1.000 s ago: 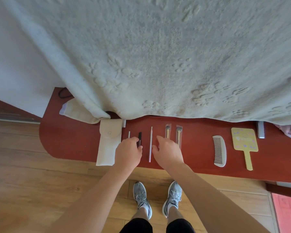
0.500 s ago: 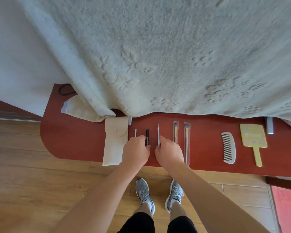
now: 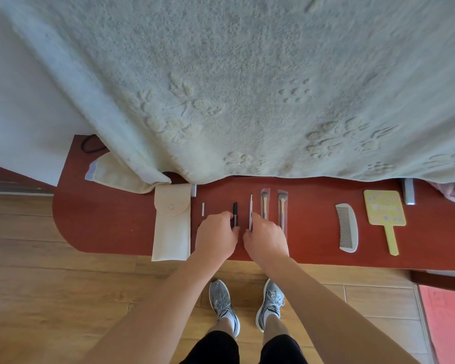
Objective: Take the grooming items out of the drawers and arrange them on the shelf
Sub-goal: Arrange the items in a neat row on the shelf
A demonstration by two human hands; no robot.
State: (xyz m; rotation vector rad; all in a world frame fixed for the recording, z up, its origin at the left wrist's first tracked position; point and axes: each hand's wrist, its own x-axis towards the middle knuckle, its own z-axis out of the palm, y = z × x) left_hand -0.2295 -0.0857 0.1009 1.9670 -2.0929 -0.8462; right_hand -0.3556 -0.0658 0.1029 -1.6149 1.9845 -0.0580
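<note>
Grooming items lie in a row on the red-brown shelf (image 3: 103, 224). From left there is a beige pouch (image 3: 171, 227), a small white stick (image 3: 202, 209), a black tube (image 3: 235, 209), a thin metal tool (image 3: 251, 206), two wrapped brushes (image 3: 264, 203) (image 3: 282, 206), a grey comb (image 3: 347, 229) and a yellow hand mirror (image 3: 384, 211). My left hand (image 3: 216, 235) pinches the black tube's near end. My right hand (image 3: 265, 235) holds the thin tool's near end flat on the shelf, beside the brushes.
A pale fleecy blanket (image 3: 247, 88) hangs over the shelf's back edge. A folded cream cloth (image 3: 116, 174) and a black hair tie (image 3: 90, 147) lie at the back left, a silver object (image 3: 408, 191) at the back right. Wooden floor and a pink mat (image 3: 447, 324) are below.
My right hand closed onto the thin tool, which lay free between my hands a second ago. Both hands edged a little farther onto the shelf.
</note>
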